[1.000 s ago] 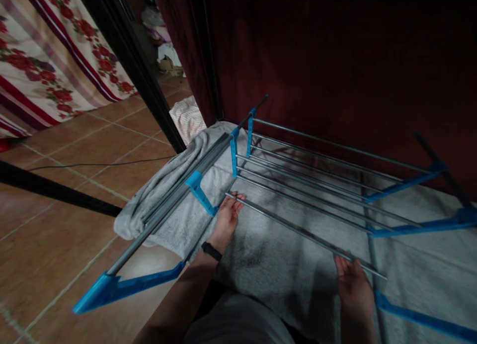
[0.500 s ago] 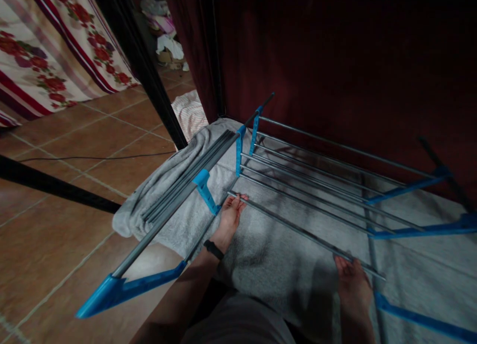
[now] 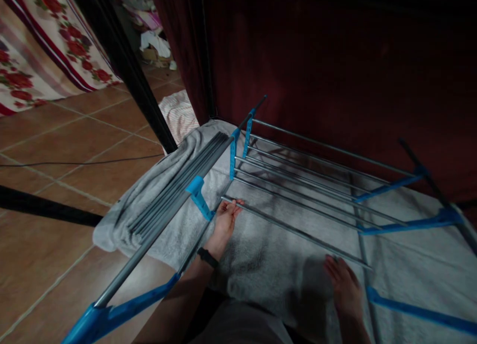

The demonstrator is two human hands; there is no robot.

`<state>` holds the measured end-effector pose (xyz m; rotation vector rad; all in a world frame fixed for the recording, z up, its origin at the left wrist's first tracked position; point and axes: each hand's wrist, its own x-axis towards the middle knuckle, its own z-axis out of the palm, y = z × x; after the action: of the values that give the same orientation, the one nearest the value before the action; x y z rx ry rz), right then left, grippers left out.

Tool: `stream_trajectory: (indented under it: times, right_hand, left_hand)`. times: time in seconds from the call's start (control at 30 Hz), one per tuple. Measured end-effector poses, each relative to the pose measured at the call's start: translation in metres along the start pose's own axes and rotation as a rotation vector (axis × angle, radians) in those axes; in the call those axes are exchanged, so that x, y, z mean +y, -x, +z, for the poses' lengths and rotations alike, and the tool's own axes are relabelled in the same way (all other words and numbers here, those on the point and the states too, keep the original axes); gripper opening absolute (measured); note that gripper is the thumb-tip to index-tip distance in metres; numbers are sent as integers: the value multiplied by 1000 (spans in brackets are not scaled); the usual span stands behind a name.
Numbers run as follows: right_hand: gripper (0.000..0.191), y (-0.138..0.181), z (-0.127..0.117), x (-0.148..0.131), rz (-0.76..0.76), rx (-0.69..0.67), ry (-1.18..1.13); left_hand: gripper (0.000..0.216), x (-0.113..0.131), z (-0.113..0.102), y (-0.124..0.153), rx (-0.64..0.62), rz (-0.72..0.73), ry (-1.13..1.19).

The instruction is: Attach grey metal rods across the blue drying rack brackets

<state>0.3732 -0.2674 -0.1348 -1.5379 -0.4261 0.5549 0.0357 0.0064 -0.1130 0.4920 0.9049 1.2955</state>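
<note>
My left hand point(image 3: 224, 223), with a dark band on its wrist, pinches a thin grey metal rod point(image 3: 288, 229) close to its left end. Just below the right part of that rod is my right hand point(image 3: 343, 287), its fingers stretched out and off the rod. Around both hands stands a rack frame of grey tubes with blue plastic joints. A blue bracket point(image 3: 201, 199) sits left of my left hand, and a blue arm point(image 3: 421, 311) lies right of my right hand. Several crossbars point(image 3: 298, 190) span the far part of the frame.
A bundle of loose grey rods point(image 3: 175, 192) lies along the left side on a grey blanket point(image 3: 268, 259). Black posts point(image 3: 126, 70) rise at the left. Beyond are a tiled floor point(image 3: 48, 195), a floral curtain point(image 3: 70, 41) and a dark red panel point(image 3: 316, 70).
My right hand has let go of the rod and dropped slightly below it. My left hand keeps its pinch at the left end. The whole view has shifted a little.
</note>
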Motion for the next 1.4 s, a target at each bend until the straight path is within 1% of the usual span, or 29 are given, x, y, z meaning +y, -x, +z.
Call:
stream_trajectory:
  times: [0.03, 0.07, 0.13, 0.17, 0.23, 0.3, 0.33, 0.47, 0.57, 0.7, 0.97, 1.13, 1.27, 1.4]
  right_hand:
    - [62, 14, -3, 4, -34, 44, 123]
    - [64, 28, -7, 9, -96, 78, 295]
    - [65, 55, -18, 23, -273, 44, 627]
    - [65, 66, -25, 31, -378, -10, 733]
    - [58, 81, -39, 45, -585, -138, 889]
    - [50, 89, -48, 53, -716, -216, 992]
    - [47, 91, -50, 54, -749, -222, 1032]
    - [45, 96, -42, 48, -762, -152, 1121]
    - [46, 99, -35, 43, -765, -149, 1133]
    - [45, 102, -31, 41, -788, -126, 1143]
    - [42, 106, -21, 32, -736, -105, 1130]
    - [39, 104, -23, 36, -781, -102, 1130]
    - [38, 102, -24, 36, -747, -96, 1132]
    - [38, 102, -23, 33, -707, -104, 1133]
  left_hand:
    - [35, -1, -1, -1, -6, 0, 0]
    - [35, -1, -3, -2, -14, 0, 1]
    - [36, -2, -6, -3, -35, 8, 6]
    - [37, -3, -7, -4, -46, 17, 10]
    - [36, -2, -9, -4, -65, 37, 20]
    - [35, -2, -10, -4, -83, 50, 18]
    - [33, -1, -10, -4, -93, 54, 12]
    - [31, 0, -8, -3, -106, 80, -20]
    - [32, -1, -6, -3, -90, 101, -43]
    - [33, -2, -3, -3, -79, 131, -75]
    - [32, -1, 3, -3, -89, 175, -157]
    - [38, -2, 4, -4, -74, 206, -197]
    - [39, -3, 3, -5, -97, 180, -134]
    - [36, -3, 3, -5, -119, 150, -60]
